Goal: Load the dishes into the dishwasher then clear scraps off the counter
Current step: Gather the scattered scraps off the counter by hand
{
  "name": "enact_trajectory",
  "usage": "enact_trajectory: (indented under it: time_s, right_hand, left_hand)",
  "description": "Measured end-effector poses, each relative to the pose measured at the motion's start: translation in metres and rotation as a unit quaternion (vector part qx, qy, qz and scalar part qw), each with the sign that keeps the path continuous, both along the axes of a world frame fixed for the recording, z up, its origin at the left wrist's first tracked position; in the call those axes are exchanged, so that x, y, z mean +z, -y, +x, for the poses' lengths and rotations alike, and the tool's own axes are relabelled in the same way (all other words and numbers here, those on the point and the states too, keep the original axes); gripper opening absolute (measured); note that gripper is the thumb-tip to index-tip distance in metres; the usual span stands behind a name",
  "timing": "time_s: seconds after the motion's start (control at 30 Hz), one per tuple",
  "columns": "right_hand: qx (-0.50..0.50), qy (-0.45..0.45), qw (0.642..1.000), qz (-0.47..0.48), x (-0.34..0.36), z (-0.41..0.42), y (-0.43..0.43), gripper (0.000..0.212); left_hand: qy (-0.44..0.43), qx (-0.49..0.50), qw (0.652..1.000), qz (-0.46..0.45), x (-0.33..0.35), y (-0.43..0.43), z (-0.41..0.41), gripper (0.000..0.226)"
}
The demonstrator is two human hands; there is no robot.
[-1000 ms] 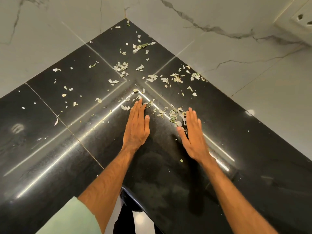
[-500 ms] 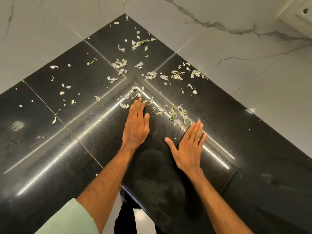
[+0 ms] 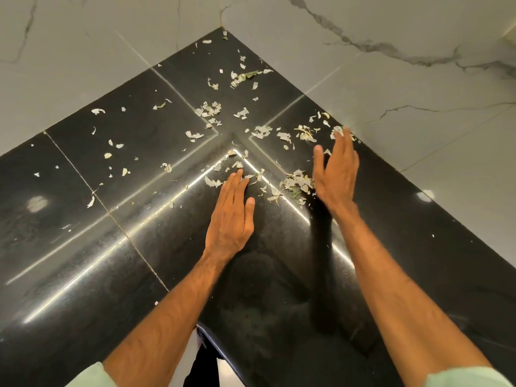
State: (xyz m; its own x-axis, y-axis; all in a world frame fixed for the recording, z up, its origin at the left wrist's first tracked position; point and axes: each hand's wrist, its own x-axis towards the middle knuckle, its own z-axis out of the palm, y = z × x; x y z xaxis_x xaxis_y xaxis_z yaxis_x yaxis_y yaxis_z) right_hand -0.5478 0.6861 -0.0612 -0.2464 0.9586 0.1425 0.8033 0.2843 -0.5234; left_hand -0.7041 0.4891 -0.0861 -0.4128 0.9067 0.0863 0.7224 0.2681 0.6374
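- scraps heap sits on the black counter between both hands, right up against the thumb side of the right hand, so that one's closer
- left hand lies flat, right fingers straight; neither's holding anything

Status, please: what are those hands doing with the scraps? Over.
Both open: left hand flat on counter, right hand beside pile. Other scraps strewn back to corner. Nothing blocking.

you've got two hands showing, left hand and right hand, two sleeves, one counter, two walls, and scraps too many to count.
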Motion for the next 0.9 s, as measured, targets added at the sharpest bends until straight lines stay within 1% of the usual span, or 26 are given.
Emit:
enact_trajectory:
  time_s: [0.03,0.13,0.23,0.37,0.47,0.53,0.6,0.67,0.77,0.83,0.9]
  right_hand:
    - [0.017,0.011,1.000,0.000,0.001,0.005,-0.016,0.064]
    - [0.085,0.056,0.994,-0.050,-0.007,0.013,-0.056,0.069]
    - [0.124,0.086,0.985,-0.089,-0.018,0.013,-0.062,0.072]
    - [0.154,0.086,0.981,-0.081,-0.024,0.022,-0.007,0.069]
    - [0.215,0.079,0.969,-0.090,-0.019,0.038,0.048,0.064]
    - [0.239,0.057,0.965,-0.093,-0.014,0.047,0.058,0.060]
    - [0.220,0.048,0.973,-0.058,-0.006,0.051,0.037,0.056]
    - [0.176,0.058,0.982,-0.029,-0.001,0.051,-0.004,0.057]
    - [0.136,0.099,0.985,-0.047,-0.002,0.052,-0.055,0.063]
    - [0.133,0.126,0.981,-0.058,-0.011,0.050,-0.059,0.066]
    - [0.126,0.127,0.982,-0.068,-0.019,0.044,-0.043,0.070]
  left_hand:
    - [0.000,0.001,1.000,0.002,-0.001,0.000,0.000,0.049]
    - [0.001,0.003,1.000,0.006,-0.002,0.000,0.000,0.048]
    - [0.002,0.011,1.000,0.006,-0.002,0.000,-0.001,0.048]
    - [0.004,0.019,1.000,0.002,-0.002,0.001,0.001,0.049]
    - [0.003,0.019,1.000,-0.001,-0.001,0.001,0.001,0.050]
    - [0.001,0.022,1.000,-0.003,-0.001,0.001,0.001,0.050]
    - [0.002,0.026,1.000,-0.005,-0.001,0.001,0.001,0.050]
    - [0.000,0.029,1.000,-0.004,-0.001,0.000,0.001,0.050]
    - [-0.006,0.029,1.000,-0.004,-0.002,0.001,0.001,0.049]
    - [-0.004,0.030,1.000,-0.005,-0.002,0.001,0.001,0.049]
    - [0.000,0.033,0.999,-0.004,-0.002,0.001,0.001,0.049]
